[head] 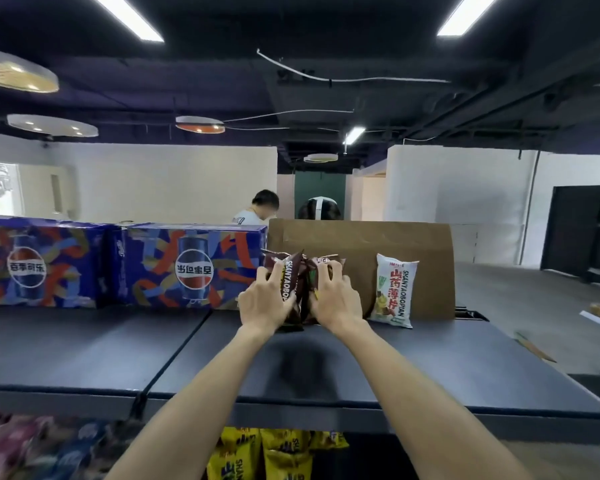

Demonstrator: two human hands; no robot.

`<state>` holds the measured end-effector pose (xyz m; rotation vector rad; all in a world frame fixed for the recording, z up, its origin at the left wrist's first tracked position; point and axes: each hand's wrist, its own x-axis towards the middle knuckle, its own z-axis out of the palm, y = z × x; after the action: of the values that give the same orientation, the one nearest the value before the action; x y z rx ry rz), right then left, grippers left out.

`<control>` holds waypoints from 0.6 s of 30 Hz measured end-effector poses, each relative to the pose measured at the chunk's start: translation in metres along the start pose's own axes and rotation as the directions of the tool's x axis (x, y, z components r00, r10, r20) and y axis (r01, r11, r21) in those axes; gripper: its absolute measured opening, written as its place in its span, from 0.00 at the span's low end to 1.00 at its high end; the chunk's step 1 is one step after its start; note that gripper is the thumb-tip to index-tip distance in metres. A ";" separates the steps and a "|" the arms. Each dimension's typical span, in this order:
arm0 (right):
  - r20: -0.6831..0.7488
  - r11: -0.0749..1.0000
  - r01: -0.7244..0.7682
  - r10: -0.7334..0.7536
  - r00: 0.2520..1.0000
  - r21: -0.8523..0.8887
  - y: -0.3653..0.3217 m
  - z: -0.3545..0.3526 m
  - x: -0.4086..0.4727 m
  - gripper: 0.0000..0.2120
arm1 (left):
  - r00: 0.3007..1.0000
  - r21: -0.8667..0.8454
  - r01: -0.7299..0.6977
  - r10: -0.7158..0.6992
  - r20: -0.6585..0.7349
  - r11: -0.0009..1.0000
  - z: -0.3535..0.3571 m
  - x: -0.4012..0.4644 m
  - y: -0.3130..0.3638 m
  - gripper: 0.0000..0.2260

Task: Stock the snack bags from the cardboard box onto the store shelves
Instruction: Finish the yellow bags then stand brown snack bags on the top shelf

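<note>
both hands [300, 299] grip brown bags [297, 271] — shelf [430, 358] edge near.

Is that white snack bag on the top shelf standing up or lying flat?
Standing: the white snack bag is upright, leaning back against the cardboard sheet.

We face a dark shelf top [430, 358]. On it stand two blue cola cartons [191, 266], a cardboard sheet [426, 268], dark-red snack bags [297, 292] and a white snack bag [394, 291].
</note>
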<state>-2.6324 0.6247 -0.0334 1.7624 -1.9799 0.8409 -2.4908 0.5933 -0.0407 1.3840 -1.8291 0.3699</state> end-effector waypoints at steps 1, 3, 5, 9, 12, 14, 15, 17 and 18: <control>0.000 1.000 -0.006 0.006 1.000 0.002 0.000 0.007 0.003 0.28 | 1.000 -0.009 -0.006 0.006 -0.002 1.000 0.006 0.001 -0.002 0.27; -0.004 1.000 -0.020 0.020 1.000 -0.001 0.001 0.020 0.007 0.28 | 1.000 -0.035 -0.011 0.011 -0.006 0.999 0.018 0.000 -0.004 0.28; -0.009 0.999 -0.035 0.035 0.999 -0.013 0.005 0.033 0.011 0.29 | 1.000 -0.075 0.019 -0.018 0.013 0.997 0.029 -0.001 -0.006 0.31; -0.030 0.999 -0.026 0.026 0.999 -0.022 0.016 0.066 0.008 0.33 | 0.995 -0.177 0.073 -0.059 0.083 0.981 0.050 -0.011 -0.011 0.38; -0.114 0.999 0.002 -0.007 0.993 -0.041 0.024 0.088 0.007 0.34 | 0.995 -0.189 0.049 -0.031 0.098 0.981 0.062 -0.015 -0.014 0.40; -0.130 0.998 0.027 -0.034 0.991 -0.057 0.027 0.094 0.009 0.34 | 0.995 -0.181 0.053 -0.037 0.092 0.982 0.065 -0.014 -0.014 0.40; -0.138 0.998 0.036 -0.044 0.989 -0.059 0.028 0.095 0.011 0.34 | 0.995 -0.172 0.053 -0.038 0.089 0.984 0.067 -0.014 -0.014 0.40; -0.145 0.997 0.046 -0.054 0.988 -0.058 0.030 0.097 0.011 0.34 | 0.996 -0.159 0.056 -0.042 0.084 0.986 0.069 -0.014 -0.014 0.40; -0.144 0.997 0.049 -0.057 0.988 -0.056 0.030 0.098 0.011 0.34 | 0.996 -0.154 0.053 -0.041 0.079 0.987 0.069 -0.014 -0.014 0.39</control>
<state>-2.6518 0.5548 -0.1062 1.6673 -1.8375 0.8660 -2.5052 0.5530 -0.0984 1.3458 -1.8409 0.1478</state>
